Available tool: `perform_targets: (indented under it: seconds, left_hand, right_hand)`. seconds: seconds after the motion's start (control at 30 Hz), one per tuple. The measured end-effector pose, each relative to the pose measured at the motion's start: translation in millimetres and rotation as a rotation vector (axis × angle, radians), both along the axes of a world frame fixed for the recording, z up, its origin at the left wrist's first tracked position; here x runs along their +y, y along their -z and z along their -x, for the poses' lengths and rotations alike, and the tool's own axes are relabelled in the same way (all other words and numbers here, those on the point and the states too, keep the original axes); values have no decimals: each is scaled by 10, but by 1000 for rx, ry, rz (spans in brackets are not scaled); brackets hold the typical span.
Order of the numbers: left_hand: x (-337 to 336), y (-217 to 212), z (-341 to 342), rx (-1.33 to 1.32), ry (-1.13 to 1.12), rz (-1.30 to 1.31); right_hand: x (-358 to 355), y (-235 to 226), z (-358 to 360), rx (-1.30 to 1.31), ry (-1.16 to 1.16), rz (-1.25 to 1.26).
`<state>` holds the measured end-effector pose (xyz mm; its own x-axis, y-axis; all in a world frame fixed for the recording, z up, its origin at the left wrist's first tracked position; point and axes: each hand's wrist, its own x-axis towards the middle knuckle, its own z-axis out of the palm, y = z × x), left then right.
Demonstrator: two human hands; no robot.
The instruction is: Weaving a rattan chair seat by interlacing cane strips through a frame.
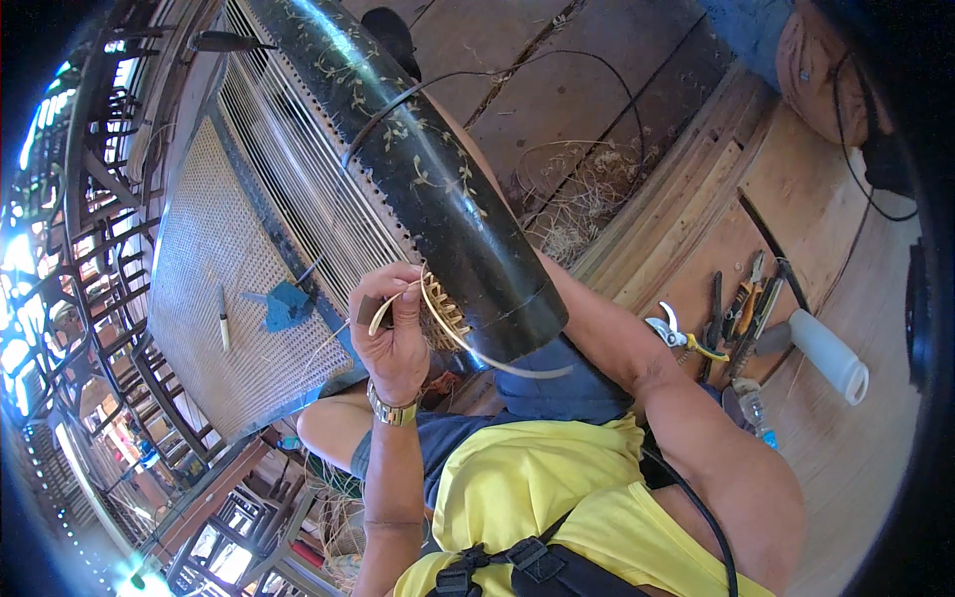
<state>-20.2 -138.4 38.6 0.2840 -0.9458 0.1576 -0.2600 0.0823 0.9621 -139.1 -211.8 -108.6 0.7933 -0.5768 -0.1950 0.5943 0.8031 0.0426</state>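
Observation:
A black curved wooden panel [438,169] with a painted pale leaf pattern lies across my lap. Along its left edge runs a row of holes, with pale cane strands [298,149] stretched side by side from it. My left hand [394,333], with a metal watch on the wrist, pinches a thin cane strip [435,308] between thumb and fingers at the panel's near corner. The strip loops out over the black surface. A small brown piece [372,312] also shows at this hand, its kind unclear. My right forearm [602,323] passes behind the panel, which hides the right hand.
Woven cane mesh [219,269] at left carries a white-handled knife [223,318] and a blue cloth [287,305]. On the boards at right lie pruning shears [686,336], pliers [748,289] and a white bottle [828,356]. Cane scraps [587,199] litter the floor; dark chair frames [109,219] stand far left.

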Motion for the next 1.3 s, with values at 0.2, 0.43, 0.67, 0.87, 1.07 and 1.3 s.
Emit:
perform_targets:
  seconds: [0.2, 0.43, 0.67, 0.87, 1.07, 1.3]
  left_hand:
    - [53, 40, -7, 108, -13, 58]
    - [-20, -69, -52, -258, 118, 87]
    - [-78, -204, -47, -508, 143, 26]
    - [-70, -104, -79, -301, 107, 10]
    - [31, -64, -136, 68, 105, -22]
    - [106, -153, -99, 190, -44, 17]
  right_hand:
    - [7, 6, -32, -11, -5, -1]
    - [39, 7, -49, -11, -9, -1]
    - [52, 5, -58, 0, -16, 13]
    - [35, 100, 27, 48, -78, 101]
    - [20, -72, 714, 784, 47, 361]
    - [227, -1212, 1290, 1426, 485, 1202]
